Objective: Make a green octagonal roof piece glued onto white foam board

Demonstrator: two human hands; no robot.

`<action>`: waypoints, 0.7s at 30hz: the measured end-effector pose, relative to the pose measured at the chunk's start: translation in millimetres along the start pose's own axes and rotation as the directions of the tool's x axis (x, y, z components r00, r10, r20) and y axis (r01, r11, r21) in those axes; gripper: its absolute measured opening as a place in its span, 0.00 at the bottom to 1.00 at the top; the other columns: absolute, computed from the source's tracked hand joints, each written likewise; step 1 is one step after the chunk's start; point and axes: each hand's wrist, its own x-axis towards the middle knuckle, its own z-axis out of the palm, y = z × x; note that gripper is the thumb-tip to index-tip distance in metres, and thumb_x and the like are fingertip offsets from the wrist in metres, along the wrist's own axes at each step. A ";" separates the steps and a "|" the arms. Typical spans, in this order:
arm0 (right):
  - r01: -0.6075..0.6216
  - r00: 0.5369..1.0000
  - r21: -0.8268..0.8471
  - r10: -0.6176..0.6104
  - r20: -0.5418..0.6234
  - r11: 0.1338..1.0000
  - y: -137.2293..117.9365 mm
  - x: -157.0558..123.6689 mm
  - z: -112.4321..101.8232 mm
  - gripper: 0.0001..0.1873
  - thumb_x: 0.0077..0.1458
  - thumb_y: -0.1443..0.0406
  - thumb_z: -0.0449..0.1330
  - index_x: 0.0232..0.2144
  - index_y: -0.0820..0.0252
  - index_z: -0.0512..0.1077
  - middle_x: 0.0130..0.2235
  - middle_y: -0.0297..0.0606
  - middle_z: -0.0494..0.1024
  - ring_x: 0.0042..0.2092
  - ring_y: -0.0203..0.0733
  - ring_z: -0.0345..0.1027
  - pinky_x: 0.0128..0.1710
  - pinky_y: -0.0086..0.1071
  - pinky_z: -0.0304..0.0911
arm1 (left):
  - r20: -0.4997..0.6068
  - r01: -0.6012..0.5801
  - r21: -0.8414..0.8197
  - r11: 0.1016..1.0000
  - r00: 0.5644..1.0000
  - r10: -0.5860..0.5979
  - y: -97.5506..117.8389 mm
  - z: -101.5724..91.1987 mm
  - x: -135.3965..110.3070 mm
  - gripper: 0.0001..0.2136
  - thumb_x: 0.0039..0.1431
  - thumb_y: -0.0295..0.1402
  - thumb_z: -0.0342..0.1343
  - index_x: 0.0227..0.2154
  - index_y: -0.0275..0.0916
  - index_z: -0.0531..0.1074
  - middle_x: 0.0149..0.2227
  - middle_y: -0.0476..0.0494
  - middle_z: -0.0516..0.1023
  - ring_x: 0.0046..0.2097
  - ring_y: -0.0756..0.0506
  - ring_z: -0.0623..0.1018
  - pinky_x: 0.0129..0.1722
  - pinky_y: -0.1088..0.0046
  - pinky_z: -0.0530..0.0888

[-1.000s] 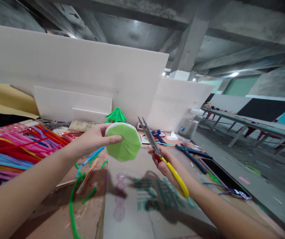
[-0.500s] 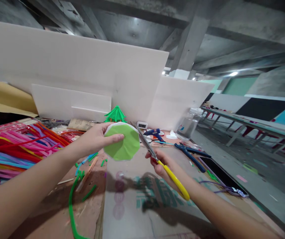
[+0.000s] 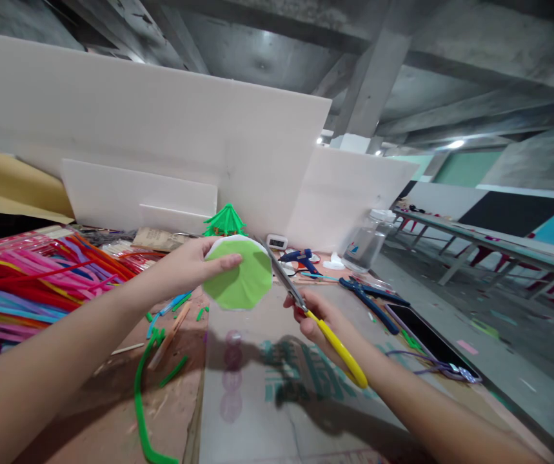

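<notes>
My left hand (image 3: pixel 207 263) pinches a roundish, many-sided light green disc (image 3: pixel 244 281) with a white rim, thumb on its green face and fingers hidden behind. The disc is held up above the cardboard sheet. In my right hand (image 3: pixel 316 317) is a pair of scissors (image 3: pixel 338 351) with yellow handles, their metal blades pointing up and left beside the disc's right edge. Whether the blades touch the disc I cannot tell. Behind the disc stands a small green roof-shaped model (image 3: pixel 227 221).
Colourful pipe cleaners (image 3: pixel 39 283) are heaped at left. A loose green pipe cleaner (image 3: pixel 140 412) lies nearer. Beyond my right hand are a blue glue gun (image 3: pixel 302 258), dark pliers (image 3: pixel 371 306), a phone (image 3: pixel 434 338) and a clear water jug (image 3: pixel 364 243). White boards (image 3: pixel 160 142) stand behind.
Both hands, the disc and the scissors keep nearly the same place. The view has shifted very slightly.
</notes>
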 end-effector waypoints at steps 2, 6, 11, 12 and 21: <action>0.008 1.000 -0.002 -0.008 -0.025 1.000 0.2 0.8 0.0 0.37 0.49 0.33 0.57 0.42 0.58 0.67 0.28 0.30 0.61 0.29 0.37 0.52 0.27 0.30 0.49 | 0.063 -0.025 -0.033 0.999 0.998 0.027 -3.6 0.0 1.9 0.19 0.54 0.48 0.64 0.45 0.42 0.76 0.43 0.44 0.83 0.42 0.40 0.81 0.35 0.72 0.77; 0.032 0.999 0.009 -0.032 -0.026 0.999 -5.0 0.9 -1.9 0.37 0.51 0.33 0.54 0.43 0.58 0.65 0.28 0.28 0.59 0.26 0.34 0.49 0.25 0.29 0.47 | 0.116 -0.038 -0.086 0.996 0.992 0.048 -7.0 -0.2 4.1 0.19 0.55 0.46 0.65 0.47 0.42 0.75 0.44 0.43 0.82 0.42 0.41 0.81 0.33 0.72 0.78; 0.026 0.999 0.055 -0.028 0.046 0.998 -11.9 -0.5 -2.0 0.40 0.51 0.31 0.50 0.46 0.58 0.62 0.31 0.29 0.57 0.27 0.33 0.49 0.22 0.27 0.48 | 0.066 -0.038 -0.019 0.999 0.997 0.039 -3.2 0.4 3.0 0.18 0.56 0.47 0.64 0.43 0.41 0.74 0.38 0.44 0.81 0.36 0.44 0.80 0.24 0.76 0.75; 0.024 0.998 0.067 -0.028 0.064 0.997 -11.4 -0.2 -1.8 0.40 0.51 0.31 0.50 0.46 0.57 0.61 0.31 0.29 0.56 0.27 0.33 0.48 0.22 0.27 0.47 | 0.071 -0.040 0.000 0.999 0.997 0.040 -2.6 0.6 2.7 0.18 0.56 0.47 0.64 0.43 0.41 0.74 0.38 0.44 0.81 0.36 0.44 0.81 0.24 0.77 0.75; -0.007 0.999 0.031 0.006 0.033 0.999 -7.9 0.0 -1.5 0.39 0.50 0.30 0.51 0.43 0.57 0.63 0.28 0.27 0.57 0.24 0.31 0.46 0.21 0.27 0.44 | 0.084 -0.045 0.005 0.999 0.996 0.044 -2.7 0.6 2.1 0.18 0.56 0.47 0.63 0.44 0.42 0.74 0.39 0.43 0.82 0.37 0.41 0.82 0.25 0.74 0.77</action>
